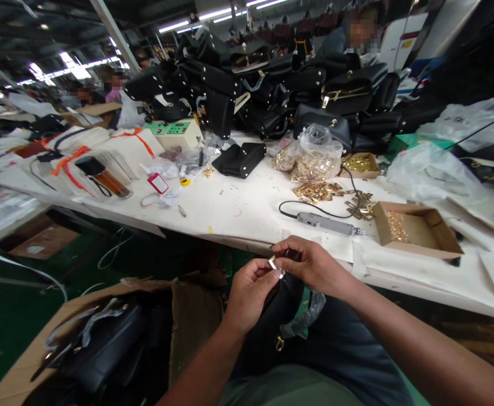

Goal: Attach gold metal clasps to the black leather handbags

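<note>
A small gold metal clasp (272, 263) sits between the fingers of both my hands, just in front of the table edge. My left hand (250, 290) pinches it from the left. From the right, my right hand (310, 264) has its thumb and fingers closed on the same clasp. Below them a black handbag (264, 332) rests on my lap, partly hidden by my left arm. Its strap (308, 317) is wrapped in clear plastic and ends in a gold ring. Whether the clasp is joined to the bag I cannot tell.
On the white table (247, 214) lie a grey electric screwdriver (327, 224), loose gold hardware (318, 192), a shallow cardboard tray (431, 230) and a small black bag (240, 160). Black handbags (217, 101) are piled behind. At lower left stands a cardboard box (196, 332) with bags inside.
</note>
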The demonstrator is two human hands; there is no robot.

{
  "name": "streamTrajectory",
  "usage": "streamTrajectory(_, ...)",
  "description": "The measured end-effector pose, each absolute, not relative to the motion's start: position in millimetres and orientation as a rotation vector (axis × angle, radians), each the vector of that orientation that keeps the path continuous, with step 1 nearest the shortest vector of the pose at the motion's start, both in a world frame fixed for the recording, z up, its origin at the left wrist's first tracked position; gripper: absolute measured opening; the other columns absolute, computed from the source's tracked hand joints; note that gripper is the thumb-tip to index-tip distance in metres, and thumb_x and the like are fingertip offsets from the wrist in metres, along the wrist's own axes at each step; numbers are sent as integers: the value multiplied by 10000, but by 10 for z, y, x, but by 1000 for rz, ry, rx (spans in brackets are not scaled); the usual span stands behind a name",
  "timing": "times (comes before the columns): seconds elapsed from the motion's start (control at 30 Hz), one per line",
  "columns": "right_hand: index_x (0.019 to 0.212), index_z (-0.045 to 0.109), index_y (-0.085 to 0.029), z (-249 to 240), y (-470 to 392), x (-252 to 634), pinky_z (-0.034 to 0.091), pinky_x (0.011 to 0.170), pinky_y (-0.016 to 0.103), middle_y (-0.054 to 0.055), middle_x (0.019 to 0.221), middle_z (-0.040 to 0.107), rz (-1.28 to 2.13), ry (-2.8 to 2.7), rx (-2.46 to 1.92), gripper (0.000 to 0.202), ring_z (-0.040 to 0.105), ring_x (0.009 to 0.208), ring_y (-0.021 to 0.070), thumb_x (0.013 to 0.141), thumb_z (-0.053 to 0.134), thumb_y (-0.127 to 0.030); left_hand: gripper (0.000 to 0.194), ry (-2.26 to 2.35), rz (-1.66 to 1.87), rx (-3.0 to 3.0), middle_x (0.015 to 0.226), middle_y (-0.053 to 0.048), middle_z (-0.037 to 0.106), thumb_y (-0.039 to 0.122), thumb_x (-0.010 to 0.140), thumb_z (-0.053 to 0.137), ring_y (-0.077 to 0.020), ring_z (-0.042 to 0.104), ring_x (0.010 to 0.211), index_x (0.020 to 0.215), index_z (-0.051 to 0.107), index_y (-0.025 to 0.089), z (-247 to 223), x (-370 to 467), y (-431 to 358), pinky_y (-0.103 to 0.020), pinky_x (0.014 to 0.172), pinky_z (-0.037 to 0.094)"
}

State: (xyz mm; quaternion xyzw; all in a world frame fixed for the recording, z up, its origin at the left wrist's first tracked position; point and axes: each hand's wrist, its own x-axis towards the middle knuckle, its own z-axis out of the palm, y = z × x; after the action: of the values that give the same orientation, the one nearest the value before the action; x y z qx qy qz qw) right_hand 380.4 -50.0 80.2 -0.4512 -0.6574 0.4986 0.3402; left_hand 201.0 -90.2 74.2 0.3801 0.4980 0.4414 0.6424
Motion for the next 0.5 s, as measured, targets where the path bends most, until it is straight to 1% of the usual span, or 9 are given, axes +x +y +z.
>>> streamTrajectory(0.07,1050,769,-229,798,-513,3809,484,888,339,62,1051,727,1340,-1739,-1123,224,661,999,227,936,681,-401,295,1153,1023,873,728,0,701,379,723,868,-121,598,661,851,717,161,766,2024,-916,-240,675,455)
streamTrajectory(0.1,1022,778,-233,806,-523,3810,482,900,345,64,1043,727,1368,-1745,-1099,231,662,1004,232,948,662,-418,289,1159,1033,877,724,0,697,374,722,866,-121,592,658,843,713,160,778,2031,-928,-239,667,447)
streamTrajectory(0.17,968,783,-233,830,-550,3808,488,880,348,62,998,731,1425,-1718,-1081,272,665,971,238,947,651,-470,287,1162,1053,879,731,-6,694,371,720,859,-123,586,662,833,702,158,796,2045,-960,-240,660,432)
streamTrajectory(0.3,923,755,-224,809,-612,3809,516,770,326,53,887,728,1541,-1650,-1099,372,660,867,242,903,657,-582,282,1210,1061,895,723,-10,676,361,712,848,-120,566,652,823,685,160,765,2074,-1023,-243,643,406)
streamTrajectory(0.37,909,754,-235,743,-621,3817,530,753,315,52,864,729,1560,-1664,-1113,372,670,860,248,888,664,-595,295,1266,1065,902,703,-7,664,369,686,859,-115,549,630,812,692,161,717,2089,-1042,-245,632,400)
streamTrajectory(0.5,826,776,-264,566,-588,3843,583,705,323,65,769,736,1494,-1678,-1149,391,713,794,283,785,713,-647,361,1308,1093,895,727,-27,682,434,636,883,-125,554,635,814,716,169,600,2141,-1079,-260,631,427)
